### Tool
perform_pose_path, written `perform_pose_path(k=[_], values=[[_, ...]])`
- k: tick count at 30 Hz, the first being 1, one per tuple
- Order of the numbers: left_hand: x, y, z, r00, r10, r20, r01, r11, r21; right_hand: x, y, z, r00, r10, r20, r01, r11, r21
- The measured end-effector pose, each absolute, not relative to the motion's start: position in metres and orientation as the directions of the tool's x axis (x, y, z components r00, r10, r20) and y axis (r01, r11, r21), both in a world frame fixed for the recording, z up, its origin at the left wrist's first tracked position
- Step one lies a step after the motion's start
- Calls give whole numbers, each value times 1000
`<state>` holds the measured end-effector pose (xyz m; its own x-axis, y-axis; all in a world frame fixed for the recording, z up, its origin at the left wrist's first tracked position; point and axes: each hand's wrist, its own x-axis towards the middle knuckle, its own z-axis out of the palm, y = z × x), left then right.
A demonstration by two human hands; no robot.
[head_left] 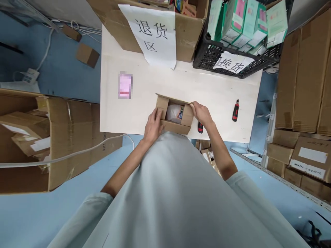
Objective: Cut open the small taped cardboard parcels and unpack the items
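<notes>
Touching open carton [176, 128] | left hand [153, 126] half-open | right hand [202, 114] pinching its corner [188, 104]

Far side of the bench [150, 82]: one open brown carton [187, 44], fronted by a lettered white sheet [162, 55]; beside it, one black crate [207, 57], labelled, which held green-and-white boxes [234, 20]. One pink item [125, 86], blurred, lay at left. Left of the bench stood one large open carton [80, 127] containing smaller cartons [26, 120]; a white cable [15, 165] crossed it. At right, brown cartons [300, 79] stood stacked.
</notes>
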<state>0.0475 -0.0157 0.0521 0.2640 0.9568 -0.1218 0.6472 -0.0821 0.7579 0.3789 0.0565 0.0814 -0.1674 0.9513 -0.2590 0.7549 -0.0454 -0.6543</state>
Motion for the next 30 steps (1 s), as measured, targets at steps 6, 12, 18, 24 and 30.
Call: perform_pose_path(k=[6, 12, 18, 24, 30], values=[[51, -20, 47, 213, 970, -114, 676, -62, 734, 380, 79, 56, 46, 974, -222, 686, -193, -702], [55, -16, 50, 246, 958, -146, 798, -115, 592, 369, 92, 37, 239, 913, -330, 689, -399, -605], [65, -5, 71, 299, 943, -145, 879, -213, 427, 345, 91, 61, 239, 917, -318, 837, -361, -411], [100, 19, 77, 553, 815, -176, 780, -431, 454, 317, 78, 94, 97, 987, -129, 944, -133, -304], [120, 33, 72, 597, 747, -293, 798, -514, 316, 279, 44, 98, -387, 889, -245, 916, 340, -214]])
